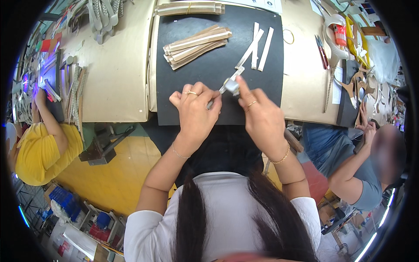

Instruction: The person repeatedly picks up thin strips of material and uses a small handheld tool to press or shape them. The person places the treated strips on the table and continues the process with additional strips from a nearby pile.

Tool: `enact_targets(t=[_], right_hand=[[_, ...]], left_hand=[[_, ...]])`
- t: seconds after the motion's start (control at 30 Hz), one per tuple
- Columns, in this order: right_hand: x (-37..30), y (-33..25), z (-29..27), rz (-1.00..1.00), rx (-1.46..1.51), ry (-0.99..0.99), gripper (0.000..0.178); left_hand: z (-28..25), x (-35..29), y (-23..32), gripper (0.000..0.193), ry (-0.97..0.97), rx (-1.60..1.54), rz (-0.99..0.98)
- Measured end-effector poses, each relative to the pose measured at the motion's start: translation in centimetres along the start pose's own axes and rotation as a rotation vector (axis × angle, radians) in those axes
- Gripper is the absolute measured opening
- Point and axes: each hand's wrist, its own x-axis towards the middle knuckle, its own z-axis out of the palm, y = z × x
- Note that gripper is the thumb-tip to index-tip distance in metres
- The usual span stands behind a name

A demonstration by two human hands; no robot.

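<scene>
The mat looks matt, the brown strips dull and papery.

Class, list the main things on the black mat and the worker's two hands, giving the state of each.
Upper bundle of flat brown strips: bound with a thin yellowish rubber band.
Lower pile of flat brown strips: unbound, loosely fanned.
Three narrow white strips: lying flat, two crossed, one apart.
Left hand: curled around a small grey piece, mostly hidden.
Right hand: index finger at a pale grey block.
</scene>
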Motion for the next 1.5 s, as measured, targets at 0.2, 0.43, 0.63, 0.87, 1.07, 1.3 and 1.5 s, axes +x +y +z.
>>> enact_targets(t=[0.2,0.43,0.63,0.87,1.07,1.3,1.5], right_hand=[[-0.1,0.0,0.7,0.034,-0.033,-0.001,0.055],[0.0,0.3,0.9,0.036,-0.049,0.003,0.054],[0.4,0.2,-0.4,0.066,-0.061,0.075,0.057],[0.8,-0.4,-0.3,0.043,-0.028,-0.108,0.059],[0.5,-0.7,-0.5,-0.097,0.13,0.206,0.056],[0.3,-0.2,0.0,-0.044,0.083,0.156,0.058],[-0.5,-0.1,0.9,-0.021,-0.047,-0.042,0.059]], left_hand=[[1.0,1.1,0.1,0.009,0.03,0.02,0.023],[0.3,0.0,-0.2,0.01,0.045,-0.009,-0.037],[0.3,0.4,-0.2,0.006,0.028,-0.032,-0.054],[0.1,0.5,0.1,0.006,-0.017,-0.005,-0.074],[0.1,0.4,0.2,0.007,-0.013,-0.014,-0.074],[0.4,0.3,-0.1,0.008,0.039,-0.006,-0.018],[-0.3,-0.7,-0.3,0.008,0.033,0.038,-0.022]])
